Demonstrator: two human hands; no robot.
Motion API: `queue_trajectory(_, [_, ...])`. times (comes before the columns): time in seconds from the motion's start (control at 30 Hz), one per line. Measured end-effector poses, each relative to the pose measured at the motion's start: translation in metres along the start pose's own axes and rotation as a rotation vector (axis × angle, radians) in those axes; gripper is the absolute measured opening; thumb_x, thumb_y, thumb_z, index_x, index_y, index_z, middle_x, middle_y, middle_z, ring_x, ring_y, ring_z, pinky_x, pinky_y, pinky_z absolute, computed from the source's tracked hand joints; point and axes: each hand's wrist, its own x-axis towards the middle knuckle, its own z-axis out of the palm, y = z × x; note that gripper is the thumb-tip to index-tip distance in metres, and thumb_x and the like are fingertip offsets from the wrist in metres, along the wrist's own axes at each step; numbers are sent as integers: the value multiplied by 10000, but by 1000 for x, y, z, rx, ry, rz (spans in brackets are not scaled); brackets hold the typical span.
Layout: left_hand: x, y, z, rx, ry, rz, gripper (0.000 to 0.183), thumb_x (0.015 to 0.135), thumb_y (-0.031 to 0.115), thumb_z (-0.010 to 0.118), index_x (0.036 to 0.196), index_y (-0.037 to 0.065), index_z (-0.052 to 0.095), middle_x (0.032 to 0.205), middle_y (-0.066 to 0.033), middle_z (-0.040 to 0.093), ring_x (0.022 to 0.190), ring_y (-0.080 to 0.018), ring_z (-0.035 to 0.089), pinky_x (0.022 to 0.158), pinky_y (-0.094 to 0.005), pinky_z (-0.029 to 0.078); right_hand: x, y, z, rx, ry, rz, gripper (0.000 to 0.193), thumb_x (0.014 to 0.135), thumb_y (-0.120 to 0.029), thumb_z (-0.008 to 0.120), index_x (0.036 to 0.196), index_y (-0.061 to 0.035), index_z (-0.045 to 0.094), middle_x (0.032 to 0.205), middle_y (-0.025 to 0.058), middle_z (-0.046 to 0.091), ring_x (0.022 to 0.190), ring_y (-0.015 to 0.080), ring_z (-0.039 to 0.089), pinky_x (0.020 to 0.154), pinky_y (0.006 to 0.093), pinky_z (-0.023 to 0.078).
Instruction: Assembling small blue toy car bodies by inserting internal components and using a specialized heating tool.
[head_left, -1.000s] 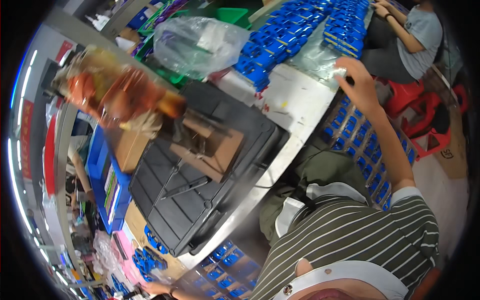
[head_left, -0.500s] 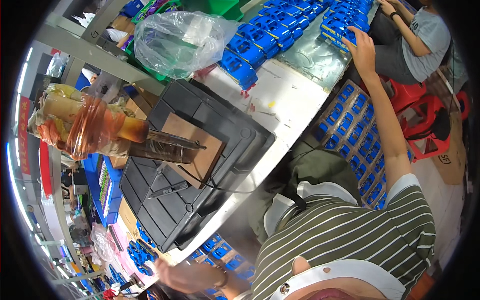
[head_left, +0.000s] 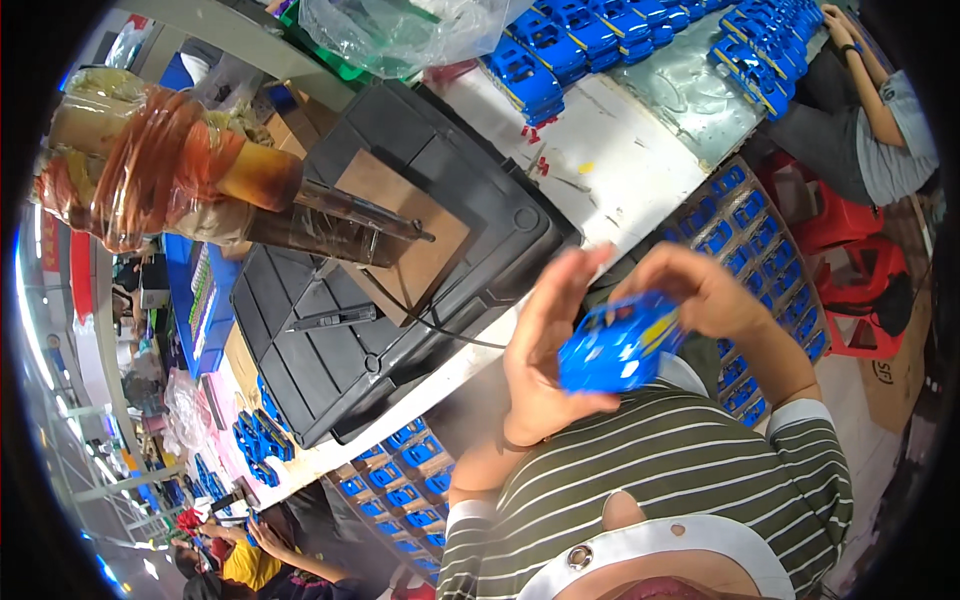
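Observation:
Between my two hands, in front of my striped shirt, is a glossy blue toy car body [head_left: 622,345] with a yellow mark, slightly blurred by motion. My left hand [head_left: 545,345] cups its left end, thumb along the near side and fingers raised. My right hand [head_left: 705,285] curls its fingers over the car's right end. Beyond them a black plastic crate [head_left: 410,150] lies on the white table. A wooden board [head_left: 440,255] rests on it, under a tape-wrapped machine head [head_left: 190,175] with metal rods. A black pen [head_left: 335,318] lies on the crate.
Rows of blue car bodies [head_left: 585,35] stand at the table's far end, beside a clear plastic bag [head_left: 400,30]. Trays of blue parts [head_left: 760,250] lie at right and lower left. Red stools [head_left: 850,260] and a seated person [head_left: 880,140] are at right.
My right hand has come back from the far rows, and my left hand has risen from the lower left. Both now meet at a blue car body before my chest. The view has shifted.

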Motion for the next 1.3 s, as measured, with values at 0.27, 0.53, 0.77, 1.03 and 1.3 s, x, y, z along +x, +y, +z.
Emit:
queue_trajectory(0.27, [-10,4,-13,47,104,168,349,841,243,654,1057,17,498,912,-152,573,888,-278,592,825,-443,474,87,-8,-17,-1222,334,-634,144,800,-70,615,941,-47,637,952,111,625,851,263,608,729,335,491])
queue_trajectory(0.53, [-25,24,-1,158,304,-209,530,672,338,678,1031,24,448,885,-114,473,768,-247,536,721,-358,448,169,11,-51,-1478,245,-572,79,740,-154,593,777,-87,610,847,142,582,772,316,606,610,422,487])
queue_trajectory(0.77, [-17,14,4,51,157,-188,549,682,384,663,1028,21,440,866,-118,471,752,-250,525,717,-372,449,144,2,-67,-1530,259,-591,150,774,-156,587,858,-32,571,864,137,554,826,311,588,646,425,489])
queue_trajectory(1.03, [-20,19,7,142,159,-163,597,690,453,679,1005,1,450,871,-124,487,752,-243,539,692,-359,461,146,-3,-70,-1346,340,-613,134,765,-130,604,839,-22,576,730,167,599,719,338,611,642,411,490])
queue_trajectory(1.3, [-21,14,-19,208,-46,-123,678,742,482,671,1132,-32,459,1010,-174,501,915,-235,529,806,-342,428,109,-20,-48,-403,352,-415,156,792,6,660,945,34,647,843,89,656,735,126,624,665,243,516])
